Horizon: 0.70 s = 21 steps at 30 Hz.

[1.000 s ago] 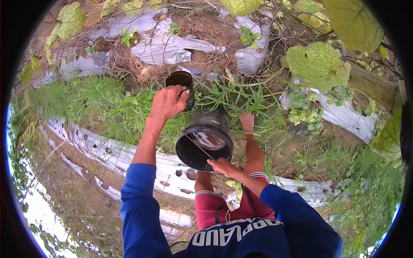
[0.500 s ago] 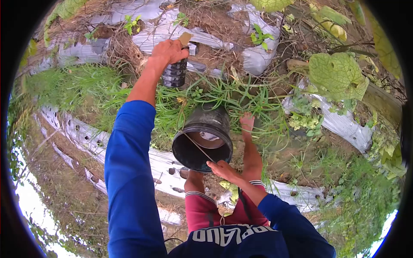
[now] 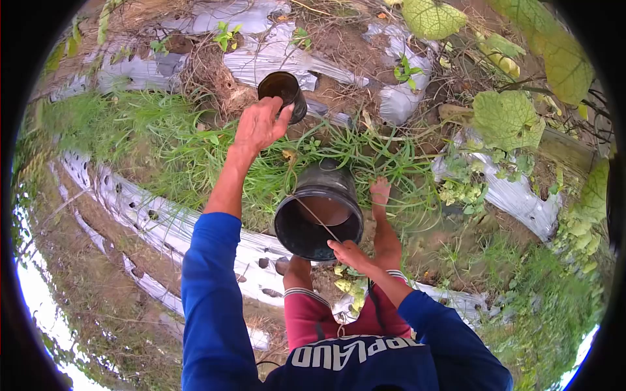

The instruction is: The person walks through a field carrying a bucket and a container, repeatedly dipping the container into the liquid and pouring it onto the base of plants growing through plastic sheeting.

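Observation:
A small dark ribbed container [image 3: 297,107] hangs above the grass, its round mouth facing up toward the camera. My left hand [image 3: 261,125] grips its near rim. Lower down, a black bucket [image 3: 326,176] is tilted toward me, with brownish liquid [image 3: 326,212] inside. My right hand [image 3: 352,255] is closed on the bucket's thin handle [image 3: 316,218], at the near side of the rim. The bucket is in front of my legs.
Grass [image 3: 189,140] surrounds the bucket. Silver plastic sheeting [image 3: 274,55] with small green plants [image 3: 226,37] lies beyond it. A holed sheet strip [image 3: 176,228] runs at left. Large leaves [image 3: 508,120] and a wooden pole [image 3: 567,150] stand at right. My bare foot [image 3: 380,191] is beside the bucket.
My left hand has turned the small container, so its open mouth now shows. The yellowish piece seen at that hand is out of sight. The whole view has shifted slightly.

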{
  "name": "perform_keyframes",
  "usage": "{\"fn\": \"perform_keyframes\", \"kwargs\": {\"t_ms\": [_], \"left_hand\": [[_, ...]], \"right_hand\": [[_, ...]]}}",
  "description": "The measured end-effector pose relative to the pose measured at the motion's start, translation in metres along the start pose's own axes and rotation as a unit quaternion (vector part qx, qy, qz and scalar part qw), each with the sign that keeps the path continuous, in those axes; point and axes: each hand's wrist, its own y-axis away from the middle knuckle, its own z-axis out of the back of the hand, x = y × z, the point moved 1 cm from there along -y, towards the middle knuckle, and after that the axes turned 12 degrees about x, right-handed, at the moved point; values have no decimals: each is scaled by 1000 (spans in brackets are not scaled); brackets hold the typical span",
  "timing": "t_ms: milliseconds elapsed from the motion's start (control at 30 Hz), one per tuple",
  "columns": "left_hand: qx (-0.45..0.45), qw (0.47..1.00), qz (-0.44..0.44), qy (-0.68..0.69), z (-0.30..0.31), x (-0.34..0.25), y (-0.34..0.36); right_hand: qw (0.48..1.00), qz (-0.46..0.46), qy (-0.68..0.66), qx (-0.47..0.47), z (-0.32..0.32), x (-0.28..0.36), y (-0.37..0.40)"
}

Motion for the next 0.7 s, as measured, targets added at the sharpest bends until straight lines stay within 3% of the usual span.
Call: {"fn": "perform_keyframes", "kwargs": {"t_ms": [100, 200, 333, 500, 567, 700], "left_hand": [[-60, 997, -11, 44, 4, 4, 73], [-95, 991, 21, 91, 12, 9, 161], [-101, 980, 131, 115, 17, 25, 299], [-95, 956, 263, 94, -19, 59, 478], [-110, 942, 294, 121, -36, 63, 541], [-50, 917, 381, 104, -64, 55, 642]], "right_hand": [[999, -29, -10, -23, -1, -17, -12], [998, -26, -11, -48, -17, 9, 5], [994, -41, -32, -98, -39, 20, 9], [991, -35, -7, -128, -79, 17, 10], [981, -27, -11, -191, -82, 6, 0], [967, -15, 43, -252, -94, -5, -5]]}}
